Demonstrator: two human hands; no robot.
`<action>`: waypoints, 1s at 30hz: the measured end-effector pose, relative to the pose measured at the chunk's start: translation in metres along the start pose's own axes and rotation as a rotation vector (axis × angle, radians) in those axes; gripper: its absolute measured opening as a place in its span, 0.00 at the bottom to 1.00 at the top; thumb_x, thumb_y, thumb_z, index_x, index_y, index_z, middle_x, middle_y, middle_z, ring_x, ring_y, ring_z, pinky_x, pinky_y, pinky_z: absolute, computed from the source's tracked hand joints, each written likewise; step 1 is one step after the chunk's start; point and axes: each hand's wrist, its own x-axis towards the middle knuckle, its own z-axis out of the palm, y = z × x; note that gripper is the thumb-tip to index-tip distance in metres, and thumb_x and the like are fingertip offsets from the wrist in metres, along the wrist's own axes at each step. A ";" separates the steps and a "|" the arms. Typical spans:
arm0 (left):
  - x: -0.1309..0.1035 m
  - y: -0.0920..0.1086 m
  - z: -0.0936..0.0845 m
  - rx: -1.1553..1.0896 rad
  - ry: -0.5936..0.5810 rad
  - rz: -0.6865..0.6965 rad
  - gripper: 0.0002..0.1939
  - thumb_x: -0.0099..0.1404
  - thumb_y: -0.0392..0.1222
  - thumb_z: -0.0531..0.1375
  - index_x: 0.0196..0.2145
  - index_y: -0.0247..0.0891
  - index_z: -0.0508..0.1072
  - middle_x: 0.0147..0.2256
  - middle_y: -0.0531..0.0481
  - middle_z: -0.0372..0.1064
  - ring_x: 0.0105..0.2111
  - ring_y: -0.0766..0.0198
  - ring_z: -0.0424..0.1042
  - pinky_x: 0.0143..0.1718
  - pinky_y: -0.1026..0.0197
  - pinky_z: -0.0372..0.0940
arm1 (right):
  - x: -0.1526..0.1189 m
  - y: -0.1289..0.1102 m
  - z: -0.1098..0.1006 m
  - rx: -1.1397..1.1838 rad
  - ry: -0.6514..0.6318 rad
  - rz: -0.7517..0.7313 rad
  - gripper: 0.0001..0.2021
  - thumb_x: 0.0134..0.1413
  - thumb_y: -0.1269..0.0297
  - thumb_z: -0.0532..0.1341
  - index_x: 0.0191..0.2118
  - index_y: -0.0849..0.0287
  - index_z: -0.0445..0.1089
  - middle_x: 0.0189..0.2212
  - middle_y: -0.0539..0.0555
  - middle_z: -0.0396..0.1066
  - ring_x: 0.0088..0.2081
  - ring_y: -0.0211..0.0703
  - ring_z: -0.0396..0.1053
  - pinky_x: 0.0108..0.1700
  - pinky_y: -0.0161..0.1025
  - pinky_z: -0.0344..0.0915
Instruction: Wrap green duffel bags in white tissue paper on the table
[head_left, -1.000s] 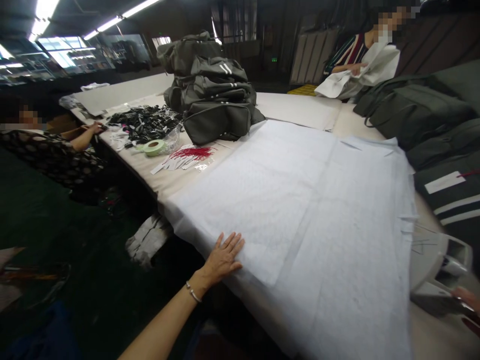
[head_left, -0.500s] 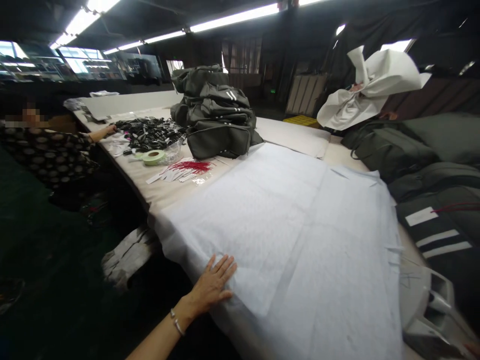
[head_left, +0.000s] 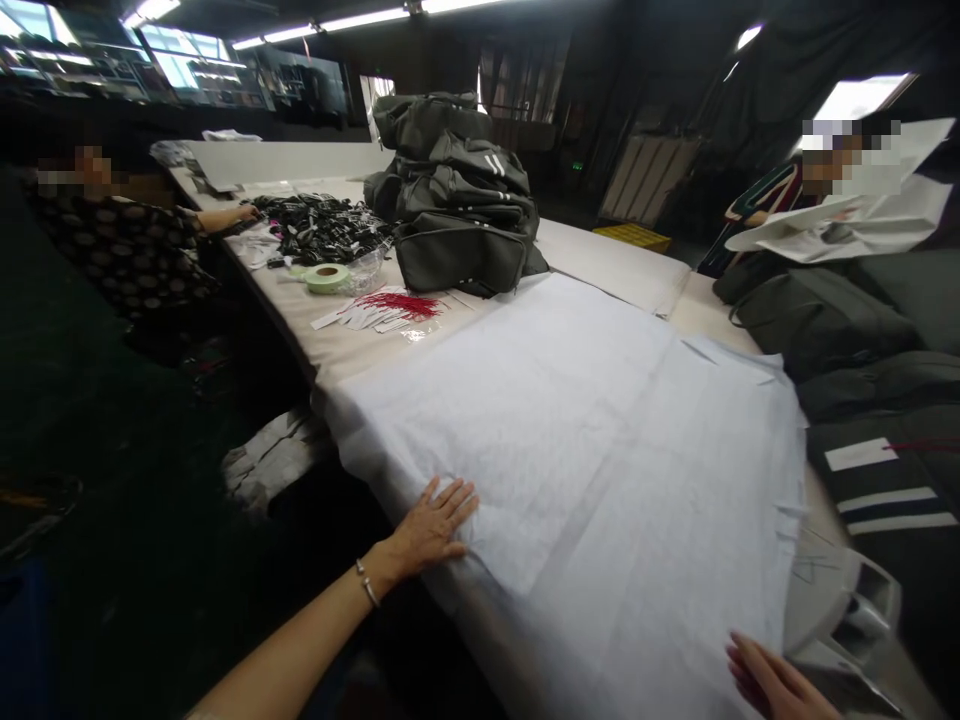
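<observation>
A wide, thin white sheet (head_left: pixel 600 440) lies over the near part of the table, its left edge hanging down. My left hand (head_left: pixel 439 523) rests flat on it near that edge, fingers spread. At the lower right, my right hand (head_left: pixel 776 680) is partly in view with its fingers stretched out over the sheet's right side; whether it touches cannot be made out. Close beside that hand stands a light-coloured machine (head_left: pixel 847 610). Dark backpacks with white stripes (head_left: pixel 892 480) lie to the right, one with a white tag (head_left: pixel 861 454) on a red string.
Dark bags (head_left: pixel 457 200) are piled at the table's middle. Left of them are black straps (head_left: pixel 330 228), a pale green tape roll (head_left: pixel 328 279) and tags with red strings (head_left: pixel 401 306). One person (head_left: pixel 120 240) sits left; another (head_left: pixel 772 200) handles a white sheet (head_left: pixel 862 230) at right.
My right hand has come into view at the lower right. My left hand stays flat on the sheet. The other person's white sheet has dropped lower, and the view has shifted.
</observation>
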 end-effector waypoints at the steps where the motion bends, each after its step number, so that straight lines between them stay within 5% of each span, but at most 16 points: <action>1: 0.000 0.000 0.001 0.008 0.009 0.000 0.39 0.68 0.62 0.53 0.68 0.44 0.45 0.68 0.42 0.46 0.68 0.50 0.45 0.66 0.40 0.38 | -0.002 -0.018 0.023 -0.001 -0.051 -0.001 0.33 0.36 0.38 0.68 0.45 0.57 0.74 0.27 0.56 0.75 0.27 0.54 0.74 0.28 0.49 0.74; 3: -0.001 0.000 0.003 0.027 0.016 -0.002 0.38 0.68 0.62 0.52 0.68 0.44 0.45 0.68 0.42 0.46 0.68 0.51 0.45 0.66 0.40 0.38 | -0.007 -0.063 0.077 -0.016 -0.340 -0.020 0.32 0.41 0.44 0.67 0.49 0.60 0.71 0.28 0.54 0.76 0.30 0.51 0.75 0.36 0.46 0.74; 6: -0.001 0.001 0.004 0.042 0.016 -0.003 0.39 0.68 0.63 0.52 0.68 0.44 0.46 0.67 0.42 0.47 0.67 0.51 0.46 0.66 0.40 0.39 | -0.009 -0.124 0.156 -0.069 -0.716 -0.127 0.37 0.45 0.55 0.63 0.61 0.61 0.55 0.23 0.47 0.74 0.26 0.44 0.72 0.32 0.41 0.70; 9: 0.000 0.002 0.004 0.036 0.027 -0.009 0.39 0.68 0.62 0.53 0.68 0.44 0.45 0.68 0.42 0.46 0.67 0.51 0.46 0.66 0.40 0.39 | -0.001 -0.147 0.210 -0.233 -0.790 -0.185 0.21 0.47 0.63 0.59 0.49 0.58 0.60 0.23 0.46 0.73 0.25 0.40 0.71 0.29 0.36 0.67; 12: 0.000 0.003 0.003 0.019 0.030 -0.012 0.40 0.67 0.62 0.54 0.68 0.44 0.44 0.68 0.43 0.46 0.68 0.51 0.45 0.66 0.39 0.40 | 0.010 -0.136 0.238 -0.407 -0.746 -0.172 0.09 0.47 0.68 0.59 0.37 0.56 0.61 0.21 0.46 0.72 0.22 0.38 0.69 0.26 0.33 0.62; 17: -0.001 0.005 -0.001 -0.002 0.011 -0.019 0.41 0.67 0.63 0.54 0.68 0.42 0.45 0.68 0.43 0.46 0.67 0.51 0.45 0.65 0.38 0.42 | 0.023 -0.117 0.254 -0.726 -0.598 -0.177 0.08 0.42 0.66 0.64 0.28 0.56 0.63 0.17 0.48 0.69 0.26 0.42 0.71 0.28 0.35 0.60; 22: 0.001 0.006 -0.012 -0.020 0.040 -0.026 0.39 0.66 0.65 0.54 0.66 0.42 0.52 0.65 0.42 0.53 0.65 0.51 0.52 0.64 0.40 0.48 | 0.030 -0.125 0.230 -0.927 -0.498 -0.211 0.19 0.39 0.46 0.68 0.28 0.57 0.68 0.25 0.58 0.74 0.33 0.56 0.74 0.34 0.44 0.65; 26: 0.025 -0.003 -0.032 0.015 0.126 -0.020 0.32 0.69 0.61 0.51 0.65 0.43 0.55 0.65 0.43 0.55 0.65 0.54 0.53 0.64 0.43 0.48 | 0.032 -0.115 0.206 -0.918 -0.376 -0.317 0.26 0.60 0.42 0.51 0.50 0.58 0.68 0.47 0.63 0.74 0.49 0.56 0.71 0.48 0.51 0.66; 30: 0.071 -0.016 -0.042 0.076 0.183 0.022 0.32 0.71 0.60 0.49 0.67 0.45 0.49 0.68 0.44 0.45 0.68 0.53 0.42 0.66 0.40 0.38 | 0.036 -0.074 0.216 -0.876 -0.280 -0.706 0.28 0.66 0.52 0.44 0.66 0.59 0.52 0.67 0.59 0.50 0.69 0.52 0.43 0.67 0.56 0.42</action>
